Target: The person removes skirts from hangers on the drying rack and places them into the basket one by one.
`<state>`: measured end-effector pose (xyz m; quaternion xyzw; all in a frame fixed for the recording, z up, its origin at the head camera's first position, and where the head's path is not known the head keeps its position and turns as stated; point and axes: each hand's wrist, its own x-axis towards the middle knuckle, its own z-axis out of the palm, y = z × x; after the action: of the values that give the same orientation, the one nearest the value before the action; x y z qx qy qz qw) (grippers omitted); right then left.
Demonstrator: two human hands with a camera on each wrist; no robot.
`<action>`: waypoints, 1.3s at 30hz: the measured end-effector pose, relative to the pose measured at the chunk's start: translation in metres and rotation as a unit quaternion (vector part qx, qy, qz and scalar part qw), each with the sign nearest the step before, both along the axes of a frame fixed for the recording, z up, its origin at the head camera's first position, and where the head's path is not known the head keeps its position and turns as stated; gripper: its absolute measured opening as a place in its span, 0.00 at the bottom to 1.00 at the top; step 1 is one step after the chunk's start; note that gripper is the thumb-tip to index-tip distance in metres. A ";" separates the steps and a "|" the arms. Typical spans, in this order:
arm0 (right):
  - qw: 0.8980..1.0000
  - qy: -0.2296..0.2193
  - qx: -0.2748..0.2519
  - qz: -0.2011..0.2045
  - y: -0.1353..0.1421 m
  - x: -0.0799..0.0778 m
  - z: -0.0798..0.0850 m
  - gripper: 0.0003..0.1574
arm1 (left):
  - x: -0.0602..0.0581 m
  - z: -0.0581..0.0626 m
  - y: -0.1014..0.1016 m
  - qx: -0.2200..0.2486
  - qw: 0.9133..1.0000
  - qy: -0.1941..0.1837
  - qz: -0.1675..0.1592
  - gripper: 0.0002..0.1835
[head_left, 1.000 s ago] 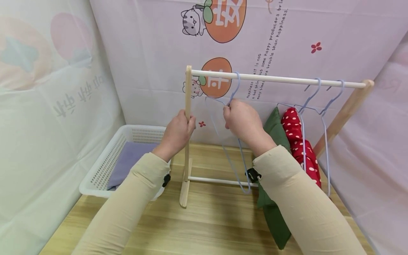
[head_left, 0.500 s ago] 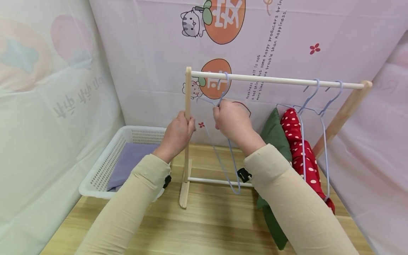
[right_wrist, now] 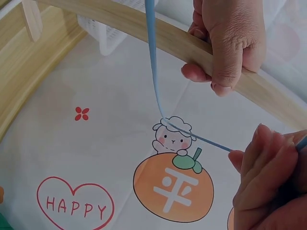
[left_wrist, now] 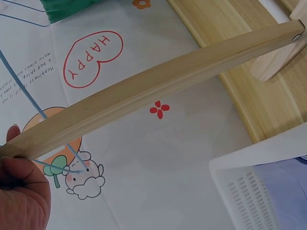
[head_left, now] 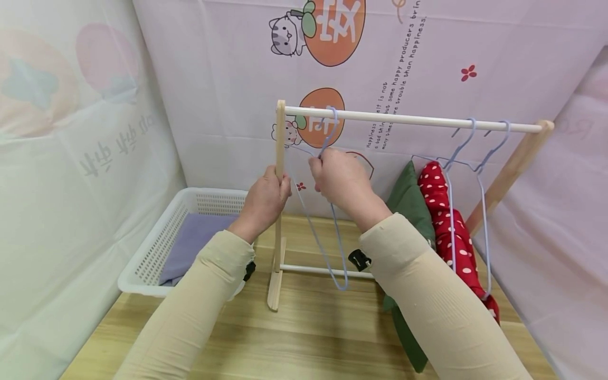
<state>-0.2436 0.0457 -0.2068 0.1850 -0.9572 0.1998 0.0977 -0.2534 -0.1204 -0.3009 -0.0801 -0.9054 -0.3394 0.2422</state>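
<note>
My left hand (head_left: 267, 196) grips the left wooden post (head_left: 279, 140) of a small clothes rack, fingers and thumb wrapped round it, as the right wrist view also shows. With my right hand (head_left: 343, 177) I hold a light blue clothes hanger (head_left: 340, 248) near the neck below its hook. That hook hangs over the white top rail (head_left: 380, 115), close to the post. Nothing hangs on this hanger. Farther right on the rail are two more blue hangers (head_left: 453, 221). A red polka-dot item (head_left: 442, 221) and a green cloth item (head_left: 410, 206) are beside them; how they are hung is partly hidden.
A white perforated basket (head_left: 142, 287) with folded purple cloth (head_left: 197, 240) stands left of the rack on the wooden table (head_left: 266, 348). A white lower rail (head_left: 313, 270) joins the rack's feet. Printed cloth walls (head_left: 223, 79) enclose the back and sides.
My right hand has slid the hanger leftward along the rail toward the left post, more slowly in the last half second. The left hand has kept its grip on the post.
</note>
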 end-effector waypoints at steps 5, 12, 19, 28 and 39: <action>1.000 0.004 -0.009 0.004 -0.001 0.001 -0.001 0.26 | 0.000 -0.001 0.000 0.003 1.000 -0.001 0.001 0.17; 1.000 0.007 -0.023 0.000 -0.001 0.003 0.000 0.29 | -0.001 -0.001 0.001 0.005 1.000 -0.012 0.001 0.18; 0.999 0.013 -0.031 0.000 0.001 0.005 0.000 0.31 | -0.001 0.000 0.001 0.002 1.000 -0.010 0.008 0.19; 0.998 0.052 -0.020 -0.005 0.009 0.005 -0.002 0.35 | -0.001 -0.002 0.002 0.010 1.000 -0.013 0.000 0.18; 0.999 0.037 -0.021 -0.012 0.018 0.006 -0.001 0.39 | 0.000 -0.001 0.001 0.024 0.999 -0.032 -0.007 0.18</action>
<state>-0.2373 0.0634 -0.2075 0.1783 -0.9508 0.2119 0.1389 -0.2535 -0.1197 -0.3016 -0.0696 -0.9038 -0.3651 0.2123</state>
